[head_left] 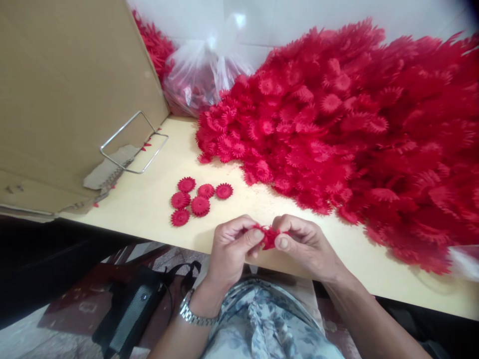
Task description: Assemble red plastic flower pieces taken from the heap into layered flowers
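Note:
Near the table's front edge, my left hand pinches one side of a small red petalled piece between thumb and fingers. The other side of that piece is pinched by my right hand, and the fingers partly cover it. Beyond and to the left of my hands, several round red toothed discs lie flat in a loose cluster on the pale table. A large heap of similar red pieces spreads over the back and right of the table.
A cardboard box stands at the left with a bent metal wire frame against it. Behind the table's middle is a tied clear plastic bag of red pieces. A black device is below the table.

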Available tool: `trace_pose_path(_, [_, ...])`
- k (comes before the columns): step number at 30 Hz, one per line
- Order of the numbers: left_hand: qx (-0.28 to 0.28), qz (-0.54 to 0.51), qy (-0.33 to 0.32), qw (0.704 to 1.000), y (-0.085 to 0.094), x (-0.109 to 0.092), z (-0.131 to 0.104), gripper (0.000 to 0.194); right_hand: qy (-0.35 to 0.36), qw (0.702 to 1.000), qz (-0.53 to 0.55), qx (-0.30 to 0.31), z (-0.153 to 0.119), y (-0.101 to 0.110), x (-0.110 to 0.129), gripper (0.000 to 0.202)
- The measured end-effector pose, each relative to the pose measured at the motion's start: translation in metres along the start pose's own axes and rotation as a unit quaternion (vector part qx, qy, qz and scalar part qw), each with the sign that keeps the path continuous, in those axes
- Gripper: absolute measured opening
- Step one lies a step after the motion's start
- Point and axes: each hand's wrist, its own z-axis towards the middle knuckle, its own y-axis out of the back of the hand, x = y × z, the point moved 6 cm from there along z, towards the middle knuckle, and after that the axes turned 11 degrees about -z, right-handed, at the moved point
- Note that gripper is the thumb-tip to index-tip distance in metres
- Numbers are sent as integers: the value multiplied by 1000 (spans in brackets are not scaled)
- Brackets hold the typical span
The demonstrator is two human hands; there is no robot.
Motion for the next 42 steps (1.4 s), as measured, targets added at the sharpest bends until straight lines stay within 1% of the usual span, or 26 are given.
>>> trace_pose_path(3, [-47,-32,-46,997,5,-5,0,18,1,998,-52,-42,-2,7,0,27])
trace_pose_path(5, [-65,-33,-61,995,8,-9,1,17,3,996,-77,-53,-4,10,0,26])
trace_pose_path(8, [-118,-48,-97,987,19,-17,2,18,10,993,-97,-65,-6,17,3,26])
trace_pose_path(9, [-128,-51,-111,984,22,-20,2,18,10,992,-104,-71,-7,19,4,25])
trace_pose_path(11, [-113,-39,-122,985,21,-24,3,18,6,989,-125,-79,-7,25,5,23])
trace_pose_path(14, [-65,-6,-94,993,14,-21,4,17,2,983,-166,-81,-3,29,6,21])
trace_pose_path(18, [-52,24,-72,996,10,-13,4,18,11,974,-211,-86,2,27,5,18])
trace_pose_path(19, [-49,37,-76,995,10,-12,4,17,10,970,-224,-96,2,26,5,17])
trace_pose_path(21, [-49,70,-105,991,10,-11,3,14,7,961,-252,-117,2,23,5,15])
trace_pose_path(23, [-58,113,-147,981,10,-13,0,11,14,953,-274,-132,3,18,8,14])
trace_pose_path(25, [-68,170,-185,966,8,-16,-3,10,31,951,-278,-132,3,11,11,13])
trace_pose_path(27, [-73,238,-216,944,4,-21,-7,9,42,960,-251,-116,6,4,13,16])
trace_pose_path(30, [-65,335,-261,903,-5,-29,-12,9,25,981,-177,-81,10,-3,10,20])
trace_pose_path(31, [-57,353,-273,893,-8,-31,-13,10,17,985,-155,-73,12,-4,8,21])
trace_pose_path(32, [-47,361,-278,889,-9,-31,-14,10,11,988,-137,-66,13,-4,6,22])
trace_pose_path(33, [-40,354,-273,894,-9,-31,-14,10,7,990,-124,-63,13,-3,5,23])
trace_pose_path(34, [-38,327,-262,907,-7,-30,-13,10,6,992,-111,-66,13,-1,4,24])
trace_pose_path(36, [-47,234,-237,942,0,-28,-11,9,5,992,-91,-90,12,6,1,28])
trace_pose_path(37, [-56,185,-228,954,4,-27,-9,9,4,991,-89,-105,11,10,1,29])
trace_pose_path(39, [-65,114,-220,967,10,-29,-5,7,4,988,-97,-121,8,18,1,30])
trace_pose_path(41, [-86,73,-220,969,15,-35,-1,7,11,984,-117,-135,6,26,5,30])
trace_pose_path(42, [-103,57,-223,968,19,-39,0,7,18,980,-129,-152,4,31,8,29])
